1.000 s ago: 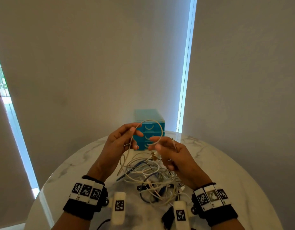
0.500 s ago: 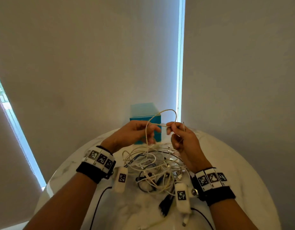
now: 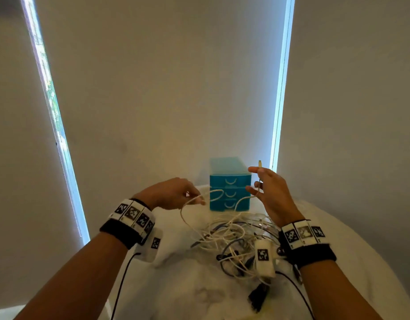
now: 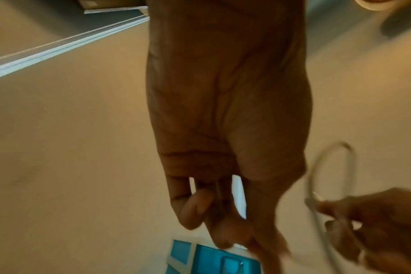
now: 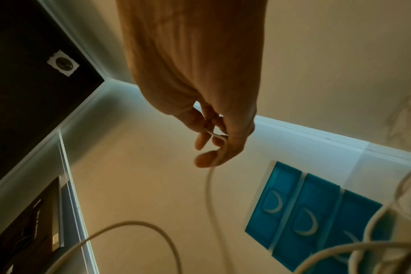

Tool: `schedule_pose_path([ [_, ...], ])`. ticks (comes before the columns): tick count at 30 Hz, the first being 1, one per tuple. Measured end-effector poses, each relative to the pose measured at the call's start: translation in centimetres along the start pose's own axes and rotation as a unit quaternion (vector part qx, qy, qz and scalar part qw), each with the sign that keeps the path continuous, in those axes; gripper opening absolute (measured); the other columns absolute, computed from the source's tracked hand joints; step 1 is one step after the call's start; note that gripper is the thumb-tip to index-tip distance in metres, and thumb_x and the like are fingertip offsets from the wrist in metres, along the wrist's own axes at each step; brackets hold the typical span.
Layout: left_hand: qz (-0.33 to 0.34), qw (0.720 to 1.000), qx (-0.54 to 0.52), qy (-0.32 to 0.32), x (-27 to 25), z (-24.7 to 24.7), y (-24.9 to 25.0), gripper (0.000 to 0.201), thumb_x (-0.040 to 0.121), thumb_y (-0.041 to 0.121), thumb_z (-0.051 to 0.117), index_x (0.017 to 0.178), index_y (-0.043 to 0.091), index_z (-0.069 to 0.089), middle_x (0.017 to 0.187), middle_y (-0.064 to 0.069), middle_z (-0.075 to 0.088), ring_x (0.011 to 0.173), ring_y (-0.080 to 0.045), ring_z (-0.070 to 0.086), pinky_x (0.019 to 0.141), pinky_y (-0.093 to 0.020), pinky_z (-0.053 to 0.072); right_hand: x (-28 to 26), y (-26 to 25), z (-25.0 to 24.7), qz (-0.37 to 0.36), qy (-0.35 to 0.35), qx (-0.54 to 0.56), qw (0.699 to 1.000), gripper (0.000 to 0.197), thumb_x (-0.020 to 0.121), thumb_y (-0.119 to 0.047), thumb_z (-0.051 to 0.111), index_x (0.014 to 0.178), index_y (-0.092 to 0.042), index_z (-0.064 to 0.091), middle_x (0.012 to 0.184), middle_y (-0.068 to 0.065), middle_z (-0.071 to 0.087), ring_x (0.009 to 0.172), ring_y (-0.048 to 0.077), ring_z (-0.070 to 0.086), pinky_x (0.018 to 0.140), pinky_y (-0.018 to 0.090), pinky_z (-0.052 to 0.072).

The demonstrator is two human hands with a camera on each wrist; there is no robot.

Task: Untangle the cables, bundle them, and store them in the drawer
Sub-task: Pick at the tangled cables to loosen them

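From where I sit, the job has barely begun. My left hand [image 3: 174, 192] is up over the table [image 3: 351, 236], pinching a loop of one white cable [image 3: 190, 204]. That cable runs across to my right hand [image 3: 266, 190], whose fingers are curled round its far end so the plug [image 3: 260, 163] sticks up above them. Below and between my hands the rest of the cables [image 3: 231, 239] lie in one knotted heap, nothing bundled. Behind it the blue drawer box [image 3: 229, 183] stands with all three drawers closed.

The head view alone shows the heap and the plug. The left wrist view is blurred and hides its own pinch. The right wrist view shows the cable threaded through my fingers [image 5: 204, 140].
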State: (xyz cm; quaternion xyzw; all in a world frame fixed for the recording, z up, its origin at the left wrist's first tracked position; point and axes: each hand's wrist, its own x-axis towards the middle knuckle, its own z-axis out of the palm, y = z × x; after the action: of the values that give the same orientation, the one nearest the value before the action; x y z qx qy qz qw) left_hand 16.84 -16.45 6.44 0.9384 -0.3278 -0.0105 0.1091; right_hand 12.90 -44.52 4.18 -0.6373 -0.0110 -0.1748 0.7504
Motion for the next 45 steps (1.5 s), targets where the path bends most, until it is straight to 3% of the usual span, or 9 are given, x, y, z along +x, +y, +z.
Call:
schedule_pose_path([
  [4, 0.013, 0.992, -0.121, 0.015, -2.0, -2.1, -1.3, 0.016, 0.098, 0.031, 0.077, 0.113, 0.031, 0.084, 0.095, 0.014, 0.08, 0.071, -0.012, 0.07, 0.076, -0.027, 0.06, 1.0, -1.7, 1.1, -0.016, 0.015, -0.001, 1.0, 0.022, 0.108, -0.023, 0.062, 0.118, -0.008, 0.075, 0.093, 0.011, 0.062, 0.096, 0.025, 0.062, 0.096, 0.042, 0.063],
  [7, -0.202, 0.931, -0.055, 0.3, -3.2, -4.0, -6.9, 0.02, 0.099, 0.022, 0.073, 0.117, 0.031, 0.076, 0.122, 0.0, 0.077, 0.106, -0.025, 0.075, 0.093, -0.041, 0.059, 1.1, -2.9, 0.9, -0.061, 0.035, 0.031, 0.997, 0.018, 0.109, -0.023, 0.06, 0.112, -0.012, 0.074, 0.088, 0.008, 0.069, 0.093, 0.022, 0.067, 0.095, 0.042, 0.061],
  [10, -0.397, 0.885, 0.085, 0.227, -4.7, -4.1, -8.3, 0.045, 0.1, 0.016, 0.06, 0.144, 0.014, 0.055, 0.155, -0.016, 0.048, 0.131, -0.042, 0.058, 0.103, -0.049, 0.049, 0.5, -3.0, 0.9, -0.074, 0.025, 0.02, 0.997, 0.02, 0.11, -0.026, 0.059, 0.113, -0.012, 0.072, 0.098, 0.009, 0.077, 0.098, 0.022, 0.073, 0.092, 0.039, 0.061],
  [15, -0.135, 0.932, -0.031, 0.334, -2.6, -2.3, -4.0, 0.041, 0.102, 0.014, 0.055, 0.139, 0.028, 0.065, 0.134, 0.009, 0.071, 0.123, -0.02, 0.065, 0.106, -0.041, 0.052, -0.6, -1.3, 3.5, -0.033, -0.039, -0.009, 0.999, 0.024, 0.112, -0.027, 0.055, 0.12, -0.012, 0.072, 0.106, 0.006, 0.082, 0.105, 0.024, 0.077, 0.083, 0.033, 0.061],
  [20, 0.013, 0.969, -0.105, 0.225, 0.1, 0.4, 0.9, 0.044, 0.112, 0.044, 0.048, 0.15, 0.024, 0.059, 0.144, 0.008, 0.064, 0.128, -0.007, 0.056, 0.104, -0.025, 0.041, -2.2, -0.6, 5.3, -0.039, -0.083, -0.054, 0.994, 0.02, 0.111, -0.025, 0.055, 0.118, -0.015, 0.071, 0.103, 0.003, 0.083, 0.097, 0.018, 0.079, 0.083, 0.034, 0.061],
  [26, -0.065, 0.997, -0.045, 0.019, 0.6, 4.9, -3.7, 0.056, 0.109, 0.051, 0.052, 0.158, 0.026, 0.048, 0.155, 0.001, 0.058, 0.132, -0.016, 0.058, 0.111, -0.032, 0.043, -1.5, -0.4, 1.7, -0.037, -0.018, -0.033, 0.999, 0.02, 0.11, -0.023, 0.057, 0.119, -0.012, 0.072, 0.103, 0.008, 0.082, 0.091, 0.022, 0.076, 0.071, 0.029, 0.058],
  [34, -0.149, 0.981, -0.007, 0.124, 2.1, 7.9, -7.6, 0.043, 0.101, 0.037, 0.07, 0.143, 0.032, 0.063, 0.14, 0.008, 0.06, 0.119, -0.019, 0.062, 0.105, -0.044, 0.051, -1.3, -0.6, 1.0, -0.106, 0.04, -0.008, 0.993, 0.03, 0.108, -0.041, 0.059, 0.119, -0.019, 0.076, 0.11, 0.006, 0.078, 0.095, 0.022, 0.073, 0.078, 0.034, 0.06],
  [40, -0.165, 0.963, -0.018, 0.213, 1.8, 8.6, -9.3, 0.009, 0.097, 0.049, 0.072, 0.092, 0.043, 0.078, 0.101, 0.021, 0.074, 0.092, -0.011, 0.07, 0.088, -0.04, 0.058, -1.6, -1.6, 0.1, -0.132, 0.115, 0.04, 0.984, 0.028, 0.101, -0.045, 0.07, 0.115, -0.023, 0.081, 0.111, -0.003, 0.08, 0.094, 0.017, 0.078, 0.07, 0.027, 0.057],
  [45, -0.141, 0.967, -0.085, 0.196, 1.5, 8.8, -8.8, 0.017, 0.109, 0.039, 0.055, 0.093, 0.041, 0.06, 0.102, 0.018, 0.065, 0.089, -0.016, 0.068, 0.087, -0.044, 0.056, -1.1, -1.7, -0.7, -0.077, 0.021, 0.116, 0.99, 0.028, 0.112, -0.032, 0.054, 0.13, -0.026, 0.074, 0.11, -0.007, 0.077, 0.097, 0.011, 0.074, 0.079, 0.025, 0.056],
])
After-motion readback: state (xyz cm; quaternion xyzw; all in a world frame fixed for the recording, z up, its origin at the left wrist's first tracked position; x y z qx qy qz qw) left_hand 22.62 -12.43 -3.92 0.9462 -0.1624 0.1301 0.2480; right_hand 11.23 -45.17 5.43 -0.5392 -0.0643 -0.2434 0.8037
